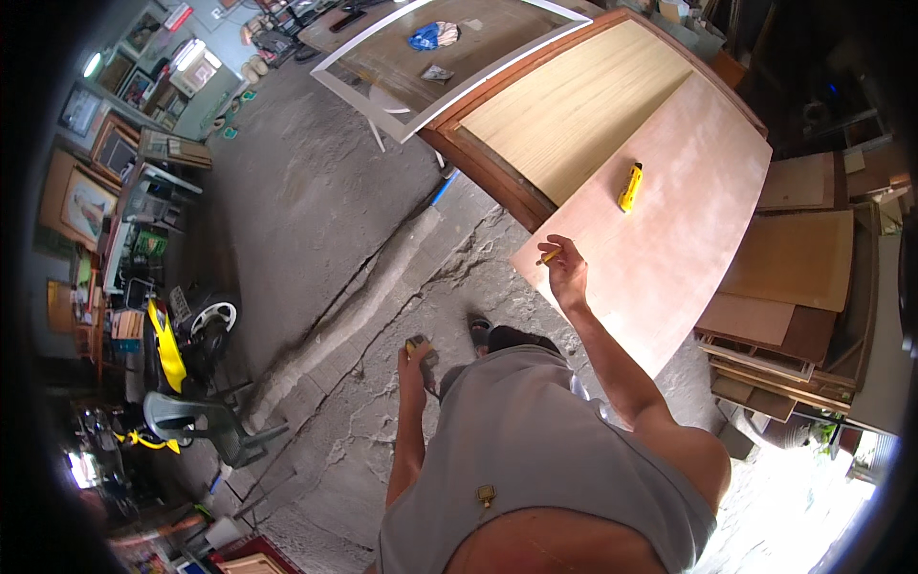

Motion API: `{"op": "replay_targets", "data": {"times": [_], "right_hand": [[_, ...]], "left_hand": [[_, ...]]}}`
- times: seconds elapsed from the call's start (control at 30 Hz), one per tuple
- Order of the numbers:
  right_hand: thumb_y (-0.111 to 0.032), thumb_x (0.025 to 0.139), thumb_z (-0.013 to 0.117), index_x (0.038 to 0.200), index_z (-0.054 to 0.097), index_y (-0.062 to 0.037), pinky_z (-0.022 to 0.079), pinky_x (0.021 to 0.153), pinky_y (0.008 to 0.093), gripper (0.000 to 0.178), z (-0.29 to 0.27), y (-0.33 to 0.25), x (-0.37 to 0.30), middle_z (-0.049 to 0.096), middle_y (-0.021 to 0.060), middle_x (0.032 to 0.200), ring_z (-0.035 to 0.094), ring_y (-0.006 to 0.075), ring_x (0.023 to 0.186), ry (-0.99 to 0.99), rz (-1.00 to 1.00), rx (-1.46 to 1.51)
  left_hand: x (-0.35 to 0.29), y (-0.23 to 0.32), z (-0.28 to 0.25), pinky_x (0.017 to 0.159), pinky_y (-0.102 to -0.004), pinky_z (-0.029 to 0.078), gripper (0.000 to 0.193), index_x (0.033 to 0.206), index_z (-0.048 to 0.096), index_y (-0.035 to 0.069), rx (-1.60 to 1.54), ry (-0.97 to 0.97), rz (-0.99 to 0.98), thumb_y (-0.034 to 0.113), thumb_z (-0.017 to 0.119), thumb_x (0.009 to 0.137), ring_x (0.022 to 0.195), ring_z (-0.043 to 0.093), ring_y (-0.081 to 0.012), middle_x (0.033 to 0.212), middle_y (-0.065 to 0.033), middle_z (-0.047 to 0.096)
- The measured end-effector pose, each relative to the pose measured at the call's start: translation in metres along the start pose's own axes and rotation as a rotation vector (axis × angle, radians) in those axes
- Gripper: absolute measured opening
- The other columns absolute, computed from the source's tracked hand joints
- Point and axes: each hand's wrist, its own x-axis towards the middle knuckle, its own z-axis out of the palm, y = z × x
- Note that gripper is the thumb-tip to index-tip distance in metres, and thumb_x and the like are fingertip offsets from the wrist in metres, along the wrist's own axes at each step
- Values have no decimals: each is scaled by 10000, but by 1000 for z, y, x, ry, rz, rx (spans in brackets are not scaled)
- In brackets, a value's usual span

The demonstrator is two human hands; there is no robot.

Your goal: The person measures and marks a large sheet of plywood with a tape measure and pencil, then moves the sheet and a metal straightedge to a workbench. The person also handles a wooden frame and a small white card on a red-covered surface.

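Note:
Over the near left corner of a thin pinkish plywood sheet (688, 220), my right hand (568, 275) has its fingers closed on a short yellow pencil (548, 257). My left hand (417, 356) hangs low above the floor, closed around a small yellow and dark object (412, 342) that looks like a tape measure; the fingers cover much of it. On the plywood, beyond my right hand, lies a yellow utility knife (630, 187). The sheet rests partly over a brown-framed wooden panel (574, 100) with a pale wood-grain face.
Beyond the panel lies a white-edged frame (359, 100), with a blue and white cloth (433, 36) inside its outline. Stacked boards (789, 258) stand at the right. At the left are a dark plastic chair (206, 421) and a yellow motorbike (167, 349). Cracks and a raised strip cross the concrete floor (287, 201).

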Motion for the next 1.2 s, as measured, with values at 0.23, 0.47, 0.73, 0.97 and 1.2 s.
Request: {"op": "replay_targets", "data": {"times": [0.23,0.47,0.73,0.97,1.2], "right_hand": [[52,804,563,1174,557,-47,531,677,301,384,5,-5,-3,696,118,1003,679,187,861,128,-11,-166],[5,852,573,1147,568,2,544,694,283,295,-13,-5,32,707,127,906,671,158,778,376,136,-218],[37,826,568,1131,606,-50,536,696,297,320,23,-21,187,701,58,884,670,153,836,444,157,-269],[-95,855,613,1061,637,-78,530,724,367,207,78,-26,335,693,104,928,668,281,834,160,-71,-681],[-138,852,529,959,653,-131,466,811,444,163,115,-12,414,640,119,923,609,298,944,-219,87,-975]], "left_hand": [[113,99,67,487,-243,402,565,1128,505,47,360,-200,212,369,762,741,568,508,-90,794,-27,561],[231,189,220,783,-367,508,768,1072,511,-2,758,-324,765,413,878,540,848,642,-281,956,-160,645],[351,234,375,763,-405,514,747,1091,508,26,981,-618,923,405,852,548,864,633,-320,932,-158,639],[376,239,334,1010,-475,363,1096,1405,274,10,791,-768,1161,404,857,565,1215,422,-389,1335,-225,413],[371,269,278,964,-454,396,920,1385,305,11,749,-865,1062,281,821,673,1136,469,-353,1283,-207,444]]}}
